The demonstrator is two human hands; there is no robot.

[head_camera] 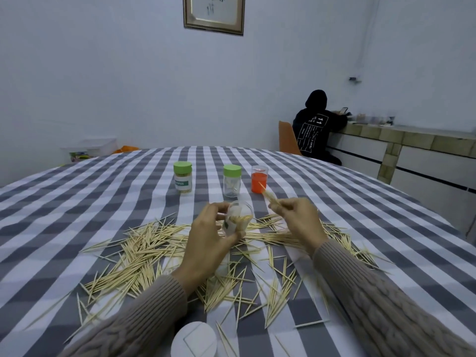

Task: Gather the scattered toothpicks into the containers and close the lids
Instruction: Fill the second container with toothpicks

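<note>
Open jar gripped in left hand above the table, toothpick bunch pinched by right hand, loose toothpicks scattered beneath, three jars set far, white lid near.

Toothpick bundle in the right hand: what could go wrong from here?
1. The bundle splays, so sticks may miss the small mouth of the clear container tilted in the left hand.
2. The right hand pinches loosely; sticks may slip back onto the scattered toothpicks.
</note>
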